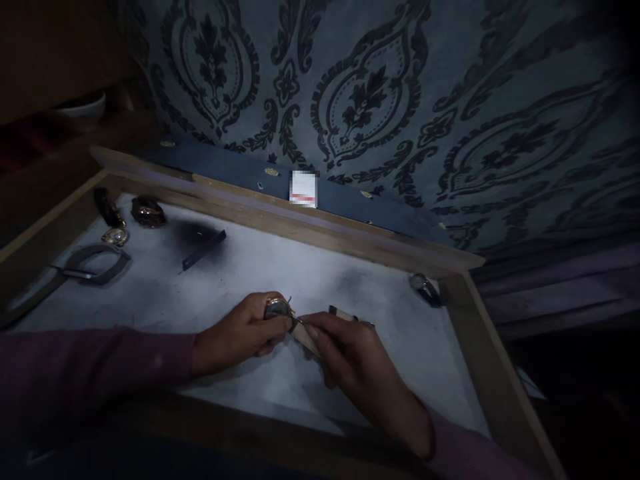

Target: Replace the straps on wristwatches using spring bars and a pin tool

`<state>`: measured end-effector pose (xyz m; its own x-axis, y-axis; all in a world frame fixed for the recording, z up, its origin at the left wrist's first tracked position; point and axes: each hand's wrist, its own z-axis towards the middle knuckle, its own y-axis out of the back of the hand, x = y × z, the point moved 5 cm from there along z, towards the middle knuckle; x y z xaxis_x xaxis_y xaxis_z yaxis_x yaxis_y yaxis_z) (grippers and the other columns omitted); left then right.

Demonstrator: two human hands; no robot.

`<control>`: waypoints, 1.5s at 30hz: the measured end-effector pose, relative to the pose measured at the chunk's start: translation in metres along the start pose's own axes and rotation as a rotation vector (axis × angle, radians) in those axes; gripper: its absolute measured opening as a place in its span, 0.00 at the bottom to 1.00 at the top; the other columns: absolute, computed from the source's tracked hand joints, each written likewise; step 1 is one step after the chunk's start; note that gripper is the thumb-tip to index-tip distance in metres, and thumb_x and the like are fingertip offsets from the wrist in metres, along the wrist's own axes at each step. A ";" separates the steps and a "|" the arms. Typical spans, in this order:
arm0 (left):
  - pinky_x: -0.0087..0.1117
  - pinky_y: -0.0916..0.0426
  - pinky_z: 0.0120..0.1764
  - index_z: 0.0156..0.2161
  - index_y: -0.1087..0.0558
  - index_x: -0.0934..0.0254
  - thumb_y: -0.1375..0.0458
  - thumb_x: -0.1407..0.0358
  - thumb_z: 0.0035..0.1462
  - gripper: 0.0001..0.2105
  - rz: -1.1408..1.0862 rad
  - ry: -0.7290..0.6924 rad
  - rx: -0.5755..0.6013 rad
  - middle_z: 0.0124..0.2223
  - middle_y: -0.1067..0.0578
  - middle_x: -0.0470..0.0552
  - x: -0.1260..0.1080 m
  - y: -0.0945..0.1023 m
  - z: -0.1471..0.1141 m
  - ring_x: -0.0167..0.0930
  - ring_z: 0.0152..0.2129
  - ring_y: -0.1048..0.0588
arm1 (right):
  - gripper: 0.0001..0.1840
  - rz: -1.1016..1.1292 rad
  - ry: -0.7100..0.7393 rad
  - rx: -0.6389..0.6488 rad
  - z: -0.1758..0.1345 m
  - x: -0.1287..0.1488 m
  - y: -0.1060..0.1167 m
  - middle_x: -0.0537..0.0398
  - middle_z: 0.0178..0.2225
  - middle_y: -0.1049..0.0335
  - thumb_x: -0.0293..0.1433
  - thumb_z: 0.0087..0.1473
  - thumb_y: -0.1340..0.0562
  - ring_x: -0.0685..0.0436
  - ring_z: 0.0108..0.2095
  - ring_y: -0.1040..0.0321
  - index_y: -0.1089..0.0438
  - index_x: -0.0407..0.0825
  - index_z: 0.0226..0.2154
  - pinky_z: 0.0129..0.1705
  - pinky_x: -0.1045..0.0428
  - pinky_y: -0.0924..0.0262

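Note:
My left hand (245,328) is closed around a wristwatch (277,308), a round case with a gold-coloured rim, its dark face tilted upward. From the right, my right hand (355,353) pinches a slim metal tool (297,320), whose tip meets the watch's edge beside my left thumb. The tool's exact kind is too small and dark to make out. A light beige strip (306,339) shows below my right fingers. It is partly covered by the hand, and whether it touches the hand is unclear.
A shallow wooden tray (350,240) with a pale bottom surrounds the hands. At its left lie a brown watch (149,211), a gold-coloured watch (115,235), a grey looped strap (103,265) and a flat dark strip (204,250). Another watch (425,289) lies far right.

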<state>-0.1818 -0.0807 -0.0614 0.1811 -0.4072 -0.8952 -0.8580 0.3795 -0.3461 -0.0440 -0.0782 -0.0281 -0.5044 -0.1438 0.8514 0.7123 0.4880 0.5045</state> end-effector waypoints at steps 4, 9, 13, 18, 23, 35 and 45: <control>0.21 0.49 0.17 0.28 0.39 0.64 0.44 0.63 0.57 0.10 0.026 0.001 0.008 0.18 0.40 0.37 -0.002 0.000 0.001 0.18 0.13 0.44 | 0.16 0.002 0.012 -0.007 0.001 0.003 0.002 0.60 0.17 0.35 0.29 0.61 0.48 0.53 0.14 0.37 0.24 0.44 0.38 0.17 0.58 0.43; 0.21 0.50 0.16 0.28 0.39 0.64 0.44 0.63 0.55 0.09 0.031 0.022 0.009 0.18 0.40 0.36 -0.005 0.000 0.001 0.18 0.12 0.44 | 0.17 0.016 0.013 0.011 0.001 0.003 0.002 0.63 0.14 0.39 0.30 0.61 0.48 0.52 0.15 0.37 0.24 0.44 0.38 0.18 0.58 0.43; 0.21 0.50 0.16 0.28 0.38 0.64 0.44 0.64 0.56 0.09 0.015 0.019 0.018 0.18 0.40 0.36 -0.006 0.000 0.002 0.18 0.12 0.44 | 0.17 0.033 0.015 0.003 0.000 0.002 0.003 0.61 0.17 0.36 0.30 0.61 0.48 0.54 0.15 0.38 0.24 0.43 0.38 0.17 0.58 0.43; 0.21 0.50 0.16 0.27 0.39 0.64 0.45 0.64 0.57 0.09 0.013 0.012 0.021 0.18 0.40 0.36 -0.005 0.000 0.001 0.18 0.12 0.44 | 0.17 0.048 0.007 0.001 0.001 0.000 0.002 0.62 0.17 0.37 0.31 0.61 0.48 0.54 0.14 0.38 0.24 0.43 0.38 0.17 0.58 0.43; 0.21 0.50 0.16 0.28 0.38 0.64 0.44 0.63 0.56 0.10 0.008 0.012 0.019 0.19 0.39 0.36 -0.006 0.000 0.001 0.18 0.12 0.44 | 0.17 0.042 0.012 0.002 0.000 0.000 0.002 0.62 0.16 0.38 0.31 0.61 0.48 0.53 0.14 0.38 0.25 0.43 0.38 0.18 0.58 0.43; 0.22 0.48 0.17 0.29 0.38 0.64 0.44 0.60 0.57 0.11 0.010 0.045 0.041 0.20 0.36 0.39 -0.003 0.003 0.001 0.19 0.13 0.40 | 0.15 0.022 -0.036 -0.010 0.002 0.000 0.006 0.63 0.13 0.40 0.33 0.61 0.48 0.52 0.14 0.40 0.27 0.45 0.33 0.18 0.57 0.45; 0.23 0.49 0.17 0.28 0.37 0.64 0.45 0.60 0.57 0.11 0.044 0.094 0.059 0.20 0.36 0.39 -0.006 0.003 0.001 0.20 0.12 0.40 | 0.16 0.038 -0.044 -0.050 0.001 -0.006 0.008 0.62 0.14 0.39 0.35 0.61 0.46 0.52 0.14 0.41 0.25 0.43 0.39 0.18 0.57 0.46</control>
<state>-0.1855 -0.0763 -0.0568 0.0955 -0.4644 -0.8804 -0.8337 0.4460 -0.3257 -0.0353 -0.0726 -0.0296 -0.4966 -0.0874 0.8635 0.7542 0.4490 0.4792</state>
